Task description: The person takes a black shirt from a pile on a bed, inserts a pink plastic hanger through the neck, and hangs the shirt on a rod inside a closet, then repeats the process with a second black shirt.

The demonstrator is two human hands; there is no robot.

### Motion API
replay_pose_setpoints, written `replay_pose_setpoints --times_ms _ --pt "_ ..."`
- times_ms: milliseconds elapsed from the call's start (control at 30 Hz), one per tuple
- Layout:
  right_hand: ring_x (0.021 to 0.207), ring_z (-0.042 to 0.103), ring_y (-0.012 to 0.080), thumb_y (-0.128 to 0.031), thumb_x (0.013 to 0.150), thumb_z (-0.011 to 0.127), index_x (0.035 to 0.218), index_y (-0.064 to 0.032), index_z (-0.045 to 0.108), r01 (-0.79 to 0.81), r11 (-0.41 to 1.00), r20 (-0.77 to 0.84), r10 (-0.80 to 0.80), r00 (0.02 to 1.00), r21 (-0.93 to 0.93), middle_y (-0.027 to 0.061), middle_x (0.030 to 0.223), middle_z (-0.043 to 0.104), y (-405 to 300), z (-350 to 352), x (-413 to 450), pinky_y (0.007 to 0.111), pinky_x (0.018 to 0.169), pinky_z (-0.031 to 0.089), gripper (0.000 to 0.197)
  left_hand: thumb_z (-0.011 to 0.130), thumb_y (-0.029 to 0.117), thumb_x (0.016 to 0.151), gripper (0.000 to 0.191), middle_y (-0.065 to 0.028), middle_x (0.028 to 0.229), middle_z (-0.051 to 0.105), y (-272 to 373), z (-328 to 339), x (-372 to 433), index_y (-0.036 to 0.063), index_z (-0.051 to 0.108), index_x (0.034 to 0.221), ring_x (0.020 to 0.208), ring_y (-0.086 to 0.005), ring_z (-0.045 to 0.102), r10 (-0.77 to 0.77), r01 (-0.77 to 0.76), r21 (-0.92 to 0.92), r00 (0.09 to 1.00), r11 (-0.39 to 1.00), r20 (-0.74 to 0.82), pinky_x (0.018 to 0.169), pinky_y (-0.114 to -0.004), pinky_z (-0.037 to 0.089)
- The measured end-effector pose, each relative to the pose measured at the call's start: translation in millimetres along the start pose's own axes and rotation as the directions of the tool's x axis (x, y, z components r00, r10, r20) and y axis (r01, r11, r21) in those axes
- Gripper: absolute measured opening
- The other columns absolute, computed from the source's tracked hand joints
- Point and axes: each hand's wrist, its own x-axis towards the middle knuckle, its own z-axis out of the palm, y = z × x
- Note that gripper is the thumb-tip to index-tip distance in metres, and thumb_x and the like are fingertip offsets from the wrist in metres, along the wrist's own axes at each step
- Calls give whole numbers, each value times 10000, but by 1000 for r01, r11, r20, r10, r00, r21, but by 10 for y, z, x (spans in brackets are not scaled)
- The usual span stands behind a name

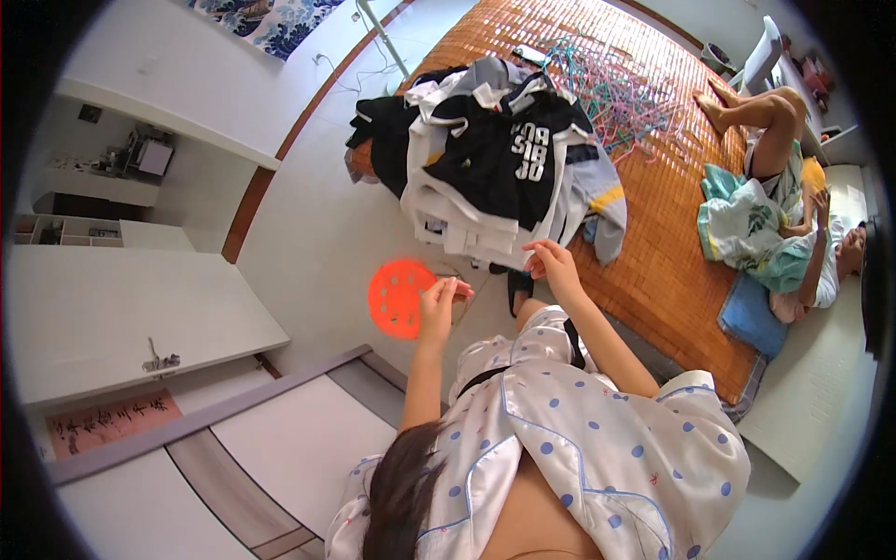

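My left hand (444, 292) is raised over the edge of an orange-red round plastic stool (395, 297), its fingers loosely bent and nothing seen in them. Further right, my right hand (551, 264) hovers with curled, slightly parted fingers near the lower edge of a clothes pile and shows nothing in its grip. On top of that pile lies a black shirt (483, 161) with white lettering. Folded white garments (455, 217) lie beneath it, and a grey sleeve with a yellow band (607, 199) hangs at its right side.
A tangle of colourful clothes hangers (616, 98) lies on the bamboo mat (651, 280) covering the bed. At right a person (784, 210) reclines with a light blanket (742, 217) and a blue pillow (752, 315). A white door (140, 308) stands at left, beside a wardrobe (301, 427).
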Motion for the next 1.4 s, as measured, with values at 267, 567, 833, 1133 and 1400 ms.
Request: replay_pose_setpoints --times_ms 267,567,833,1133,1400 --pt "571 505 66 -211 931 434 967 -41 603 69 997 42 -68 997 -35 23 687 598 -470 -131 757 184 544 401 242 440 206 944 292 -73 801 630 318 205 835 -22 598 854 754 -136 586 18 -17 -19 999 1000 49 729 -274 470" --pt "598 526 72 -207 932 425 987 -40 602 -15 1000 -29 14 999 -23 29 689 596 -707 -114 1343 187 568 418 249 451 215 940 291 -51 791 624 508 194 1842 -17 600 849 736 -110 565 37 -38 0 972 999 231 711 -249 453" --pt "568 510 65 -207 925 431 974 -50 615 -128 991 -254 133 958 36 23 688 604 -626 224 1916 183 546 409 246 470 205 928 268 -34 753 623 831 -36 2872 -3 611 836 702 -98 555 -58 11 128 928 992 369 683 -235 452" --pt "712 573 176 -225 846 552 1001 -47 602 -209 911 -451 29 892 -354 57 803 627 8 575 2676 277 677 449 241 675 242 757 266 -39 980 576 600 -345 3895 82 610 959 962 -221 554 -80 -263 708 908 656 412 801 -344 454" --pt "993 548 353 -405 579 805 1269 -32 321 -553 300 -474 299 828 -777 189 1100 533 992 527 3288 408 814 483 922 581 441 775 743 -217 1433 181 -908 -233 4204 129 289 1383 1303 -356 214 -251 -356 932 898 63 360 970 -627 238"
